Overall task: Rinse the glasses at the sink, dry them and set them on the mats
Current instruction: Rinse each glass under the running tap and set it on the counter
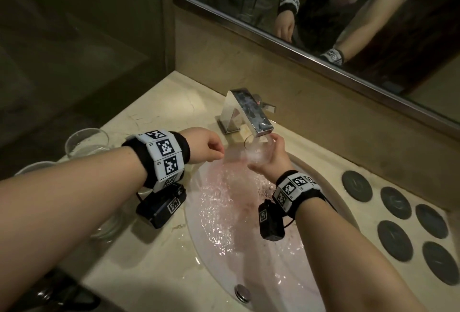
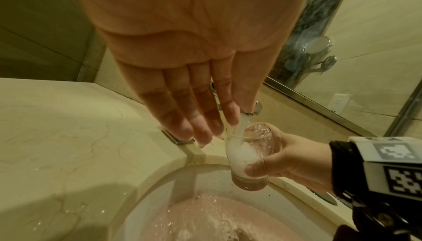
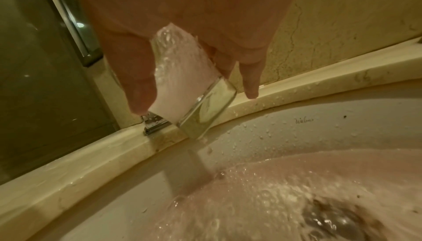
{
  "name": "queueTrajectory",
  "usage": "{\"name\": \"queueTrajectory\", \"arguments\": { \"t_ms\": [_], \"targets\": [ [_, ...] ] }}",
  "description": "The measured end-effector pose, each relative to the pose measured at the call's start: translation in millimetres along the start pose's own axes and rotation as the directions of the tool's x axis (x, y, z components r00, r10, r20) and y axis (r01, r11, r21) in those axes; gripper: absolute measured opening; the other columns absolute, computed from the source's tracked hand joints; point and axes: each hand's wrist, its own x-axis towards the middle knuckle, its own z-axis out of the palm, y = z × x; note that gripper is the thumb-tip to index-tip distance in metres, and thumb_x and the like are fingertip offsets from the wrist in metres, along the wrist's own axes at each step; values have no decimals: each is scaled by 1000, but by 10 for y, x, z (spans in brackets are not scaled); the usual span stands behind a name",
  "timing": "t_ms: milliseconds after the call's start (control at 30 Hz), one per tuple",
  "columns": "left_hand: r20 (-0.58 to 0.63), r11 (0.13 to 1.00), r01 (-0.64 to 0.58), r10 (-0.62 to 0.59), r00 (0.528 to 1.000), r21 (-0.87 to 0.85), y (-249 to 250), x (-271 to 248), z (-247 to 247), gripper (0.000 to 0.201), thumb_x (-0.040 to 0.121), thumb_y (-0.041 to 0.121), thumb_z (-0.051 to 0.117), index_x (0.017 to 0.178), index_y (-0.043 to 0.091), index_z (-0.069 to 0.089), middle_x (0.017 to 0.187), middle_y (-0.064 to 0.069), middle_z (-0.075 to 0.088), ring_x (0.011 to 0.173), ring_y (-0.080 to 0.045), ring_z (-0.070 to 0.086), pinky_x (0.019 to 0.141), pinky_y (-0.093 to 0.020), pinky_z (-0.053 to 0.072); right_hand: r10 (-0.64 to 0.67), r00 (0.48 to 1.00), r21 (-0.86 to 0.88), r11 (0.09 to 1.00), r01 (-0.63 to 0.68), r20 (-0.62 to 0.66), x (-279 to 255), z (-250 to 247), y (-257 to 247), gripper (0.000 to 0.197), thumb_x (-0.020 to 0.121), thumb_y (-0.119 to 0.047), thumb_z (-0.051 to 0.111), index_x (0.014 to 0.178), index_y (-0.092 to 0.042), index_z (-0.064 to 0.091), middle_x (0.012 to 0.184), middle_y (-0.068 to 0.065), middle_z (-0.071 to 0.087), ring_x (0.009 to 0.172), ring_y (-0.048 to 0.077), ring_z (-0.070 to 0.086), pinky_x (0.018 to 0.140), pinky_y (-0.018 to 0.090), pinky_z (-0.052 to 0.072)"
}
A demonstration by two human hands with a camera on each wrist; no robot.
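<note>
My right hand grips a clear glass tilted under the chrome faucet. Water streams into it and foams white inside. In the left wrist view the right thumb and fingers wrap the glass near its thick base. In the right wrist view the glass sits between thumb and fingers, base towards the basin. My left hand hovers empty just left of the glass; its straight fingers point down beside the rim. Several dark round mats lie on the counter at the right.
The white sink holds swirling pinkish water. Other glasses stand on the left counter: one at the back, one nearer, one under my left forearm. A mirror hangs behind the faucet. Water drops lie on the marble counter.
</note>
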Motion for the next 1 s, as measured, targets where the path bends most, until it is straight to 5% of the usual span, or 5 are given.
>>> {"name": "queueTrajectory", "arguments": {
  "t_ms": [467, 667, 800, 900, 1000],
  "targets": [
    [6, 999, -50, 49, 999, 12, 156, 149, 61, 15, 90, 28, 59, 101, 20, 66, 77, 10, 61, 62, 3, 49, 60, -12, 41, -79, 995, -423, 901, 94, 53, -72, -283, 6, 90, 65, -23, 83, 138, -33, 32, 129, 4, 43, 107, 22, 52, 93, 36, 49],
    [21, 996, -73, 74, 997, -46, 296, 230, 136, 15, 91, 24, 59, 101, 17, 67, 96, -3, 70, 93, -20, 66, 84, -35, 55, -158, 978, -915, 358, 185, 135, -161, -425, -58, 81, 75, -16, 65, 142, -37, 25, 132, 5, 40, 124, 27, 38, 114, 58, 15],
    [30, 997, -73, 74, 997, -35, 344, 257, 167, 10, 91, 26, 58, 95, 21, 65, 95, -2, 69, 94, -19, 65, 84, -32, 54, -236, 958, -962, 175, 210, 166, -216, -480, -90, 81, 75, -14, 67, 141, -34, 26, 134, 5, 39, 128, 26, 36, 113, 64, 0],
    [11, 998, -64, 65, 998, -23, 379, 267, 185, 14, 91, 26, 58, 100, 19, 67, 93, 0, 68, 90, -15, 63, 84, -28, 53, -242, 960, -956, 216, 197, 144, -223, -490, -81, 80, 75, -15, 67, 142, -33, 27, 133, 5, 42, 127, 26, 39, 113, 62, -3],
    [2, 998, -60, 60, 998, -34, 389, 265, 194, 16, 91, 25, 58, 101, 17, 67, 86, 3, 65, 86, -12, 60, 83, -27, 52, -178, 982, -883, 450, 137, 61, -202, -483, -59, 79, 75, -20, 68, 141, -30, 24, 134, 4, 45, 121, 26, 48, 117, 56, 8]
  ]
}}
